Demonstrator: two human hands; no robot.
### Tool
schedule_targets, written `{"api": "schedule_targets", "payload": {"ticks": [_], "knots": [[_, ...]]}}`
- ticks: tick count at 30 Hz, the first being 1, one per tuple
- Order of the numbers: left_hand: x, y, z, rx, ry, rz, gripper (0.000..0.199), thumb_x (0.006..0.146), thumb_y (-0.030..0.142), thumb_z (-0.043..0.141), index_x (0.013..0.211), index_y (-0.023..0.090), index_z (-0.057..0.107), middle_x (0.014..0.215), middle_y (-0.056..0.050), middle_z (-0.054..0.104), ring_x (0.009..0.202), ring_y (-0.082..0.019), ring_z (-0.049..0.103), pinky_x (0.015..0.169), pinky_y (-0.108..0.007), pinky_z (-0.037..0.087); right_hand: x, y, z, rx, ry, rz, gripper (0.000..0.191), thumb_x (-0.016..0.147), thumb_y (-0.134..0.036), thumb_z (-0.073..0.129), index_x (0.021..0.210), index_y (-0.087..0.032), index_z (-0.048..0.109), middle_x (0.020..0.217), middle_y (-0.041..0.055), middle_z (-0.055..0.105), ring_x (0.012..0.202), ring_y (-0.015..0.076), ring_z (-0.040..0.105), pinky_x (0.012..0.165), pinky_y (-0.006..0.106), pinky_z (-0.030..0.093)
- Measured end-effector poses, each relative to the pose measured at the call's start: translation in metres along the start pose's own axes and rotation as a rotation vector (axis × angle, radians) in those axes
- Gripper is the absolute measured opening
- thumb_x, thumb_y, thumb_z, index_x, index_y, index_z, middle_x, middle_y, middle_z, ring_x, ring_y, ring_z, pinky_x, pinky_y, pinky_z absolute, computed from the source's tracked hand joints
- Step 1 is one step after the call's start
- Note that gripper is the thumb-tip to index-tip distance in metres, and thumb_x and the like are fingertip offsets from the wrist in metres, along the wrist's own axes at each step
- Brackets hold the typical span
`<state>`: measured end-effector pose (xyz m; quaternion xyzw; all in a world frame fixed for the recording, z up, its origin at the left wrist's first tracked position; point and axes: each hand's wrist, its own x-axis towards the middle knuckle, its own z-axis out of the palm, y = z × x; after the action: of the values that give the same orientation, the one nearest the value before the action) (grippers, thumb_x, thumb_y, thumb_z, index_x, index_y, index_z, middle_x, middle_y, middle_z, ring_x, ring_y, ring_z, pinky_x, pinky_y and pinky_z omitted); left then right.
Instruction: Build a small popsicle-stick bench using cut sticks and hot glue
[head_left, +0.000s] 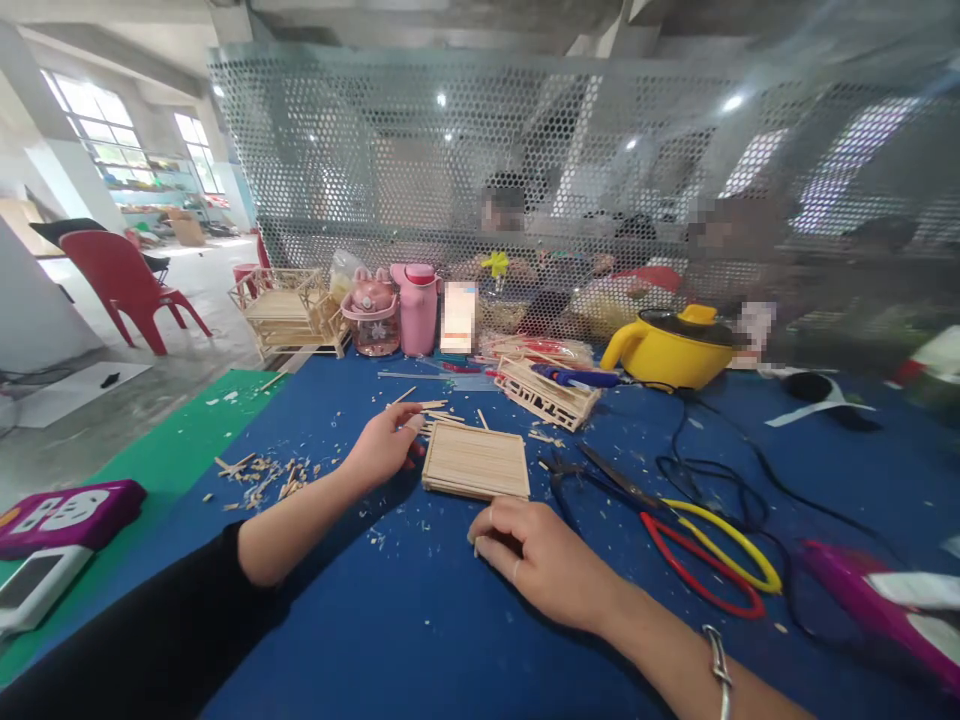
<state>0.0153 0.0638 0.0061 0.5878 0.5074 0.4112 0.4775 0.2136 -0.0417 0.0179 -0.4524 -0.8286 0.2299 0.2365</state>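
Note:
My left hand (386, 440) is beside several loose thin wooden sticks (444, 415), fingers bent and slightly apart, near the left edge of a small flat panel. That panel (476, 458), built of pale sticks laid side by side with a raised border, lies on the blue table. Just below its front right corner is my right hand (529, 555), with thumb and forefinger brought together. A tiny pale bit shows at those fingertips, too small to name. Behind the panel is a stick-built frame piece (547, 392), with a blue glue gun (577, 377) lying across it.
Red-and-yellow-handled scissors (709, 560) and dark pliers (562, 475) lie right of the panel, near a black cable (694, 470). A yellow pot (679, 350), pink bottle (418, 310) and stick-built model (292, 312) line the back. Wood scraps (262, 478) lie left. People sit behind a perforated screen (420, 170).

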Motion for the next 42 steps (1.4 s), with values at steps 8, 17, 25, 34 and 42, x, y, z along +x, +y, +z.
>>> {"api": "schedule_targets", "payload": {"ticks": [8, 17, 25, 34, 42], "knots": [[0.004, -0.001, 0.009, -0.035, -0.195, -0.086, 0.030, 0.074, 0.037, 0.062, 0.093, 0.013, 0.067, 0.052, 0.003, 0.053, 0.044, -0.008, 0.045, 0.041, -0.018, 0.035, -0.001, 0.001, 0.001, -0.076, 0.019, -0.038, 0.013, 0.082, -0.015, 0.053, 0.080, -0.021, 0.064, 0.074, 0.0007, 0.061, 0.067, 0.0124, 0.056, 0.062, 0.023, 0.044], [-0.021, 0.001, 0.000, -0.179, -0.136, -0.240, 0.026, 0.081, 0.035, 0.057, 0.097, 0.015, 0.062, 0.067, -0.002, 0.064, 0.056, -0.011, 0.057, 0.050, -0.021, 0.044, -0.005, -0.006, 0.007, -0.161, 0.010, -0.111, 0.018, 0.082, -0.017, 0.051, 0.085, -0.023, 0.068, 0.069, 0.0007, 0.063, 0.063, 0.0120, 0.057, 0.061, 0.023, 0.042], [-0.022, -0.001, 0.006, -0.369, -0.165, -0.246, 0.022, 0.087, 0.019, 0.046, 0.109, 0.016, 0.045, 0.089, -0.006, 0.065, 0.076, -0.011, 0.065, 0.077, -0.027, 0.052, -0.004, -0.011, 0.004, -0.083, 0.016, -0.079, 0.015, 0.074, -0.011, 0.052, 0.077, -0.021, 0.063, 0.069, -0.0005, 0.060, 0.063, 0.0117, 0.054, 0.060, 0.022, 0.042], [-0.013, -0.011, -0.010, -0.022, -0.071, -0.021, 0.028, 0.082, 0.033, 0.052, 0.105, 0.019, 0.059, 0.101, -0.007, 0.065, 0.072, -0.016, 0.062, 0.060, -0.027, 0.049, -0.002, -0.005, 0.005, -0.007, -0.024, -0.021, 0.011, 0.079, -0.014, 0.050, 0.075, -0.021, 0.059, 0.069, -0.0004, 0.059, 0.064, 0.0107, 0.053, 0.060, 0.021, 0.040], [-0.028, -0.007, -0.003, 0.164, -0.044, 0.090, 0.039, 0.081, 0.036, 0.050, 0.116, 0.018, 0.054, 0.112, -0.008, 0.062, 0.056, -0.011, 0.056, 0.060, -0.028, 0.047, -0.001, -0.008, 0.002, -0.010, -0.023, -0.061, 0.013, 0.076, -0.009, 0.049, 0.071, -0.020, 0.053, 0.069, -0.0009, 0.059, 0.063, 0.0100, 0.053, 0.059, 0.020, 0.039]]}}
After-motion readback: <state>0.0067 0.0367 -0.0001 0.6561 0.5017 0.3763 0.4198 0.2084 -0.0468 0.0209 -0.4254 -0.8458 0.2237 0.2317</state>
